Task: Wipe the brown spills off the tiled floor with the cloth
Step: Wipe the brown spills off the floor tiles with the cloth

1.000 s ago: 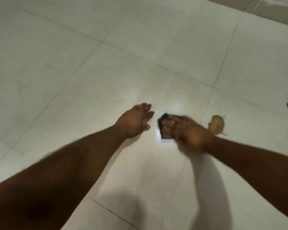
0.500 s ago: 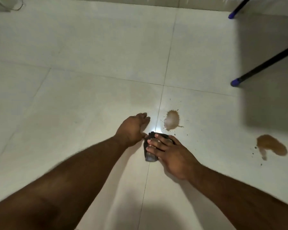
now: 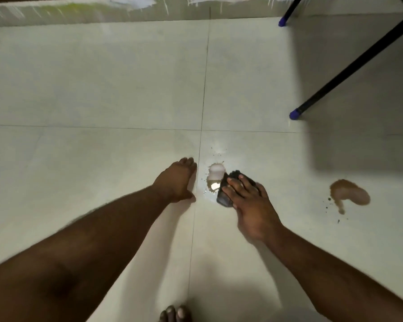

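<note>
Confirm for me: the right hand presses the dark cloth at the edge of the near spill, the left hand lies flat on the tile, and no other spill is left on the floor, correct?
Not quite. The head view shows the right hand pressing the dark cloth at the near spill and the left hand flat on the tile, but a second brown spill remains unwiped farther right.

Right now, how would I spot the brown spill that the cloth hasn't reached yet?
Start at the black leg with a blue foot standing on the pale tiled floor, upper right. Come toward the person along the dark shadow's edge to the right hand pressing a dark cloth. The untouched spill lies to its right: a brown, bean-shaped puddle with a small tail, unlike the glare-washed spill at the cloth's edge.
</note>
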